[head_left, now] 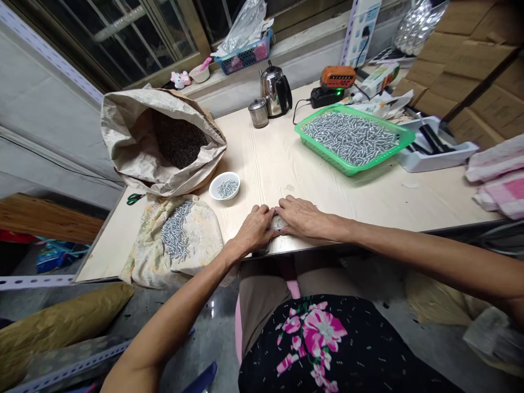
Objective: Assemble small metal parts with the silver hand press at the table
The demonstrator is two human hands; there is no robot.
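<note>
My left hand (254, 228) and my right hand (302, 217) meet at the front edge of the table, thumbs and fingertips almost touching. Both are closed on a small flat greyish piece (278, 222), mostly covered by the fingers, so its kind cannot be told. To the left, a white bowl (213, 189) holds short silvery metal pins. More loose metal pins (177, 232) lie on a flowered cloth (208, 232) that hangs over the table edge. Farther right, a green plastic basket (347, 167) is heaped with similar pins.
A large open paper sack (131, 147) of dark small parts stands at the left, near green-handled scissors (134, 199). Behind are a steel kettle (273, 90), a lidded metal canister (258, 113) and an orange battery (338, 77) on a charger. Cardboard boxes (462, 60) stand right.
</note>
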